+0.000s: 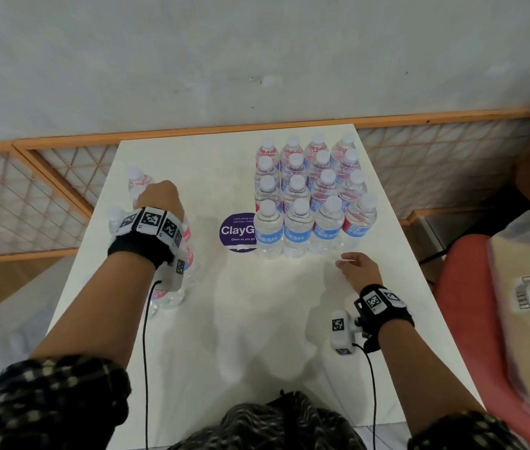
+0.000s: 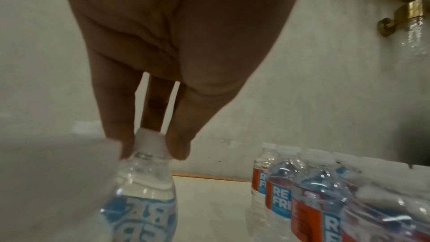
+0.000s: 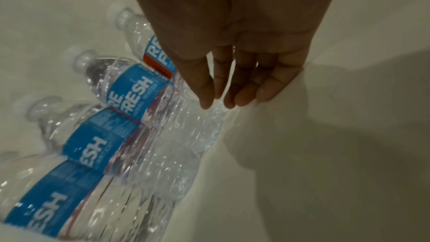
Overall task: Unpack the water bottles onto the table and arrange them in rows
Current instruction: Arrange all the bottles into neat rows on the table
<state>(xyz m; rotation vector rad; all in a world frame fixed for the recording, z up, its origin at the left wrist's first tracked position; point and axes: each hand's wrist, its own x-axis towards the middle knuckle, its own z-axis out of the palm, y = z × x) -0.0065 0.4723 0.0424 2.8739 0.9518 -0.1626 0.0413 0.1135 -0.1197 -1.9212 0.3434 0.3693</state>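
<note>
Water bottles, clear, white-capped, blue "REFRESH" labels — sixteen upright in a four-by-four block (image 1: pixel 312 196) (table's far right); smaller cluster (image 1: pixel 172 254) at left.

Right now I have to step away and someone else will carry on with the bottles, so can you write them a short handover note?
Left hand: fingertips pinch the white cap of one bottle standing in the loose cluster on the table's left side.
Right hand: open, holding nothing, just in front of the arranged block.
Done: sixteen bottles stand upright in four rows of four on the right half of the white table, partly covering a purple sticker.
Left: carry the pinched bottle and the rest of the left cluster over and start a further row in front of the block.
</note>
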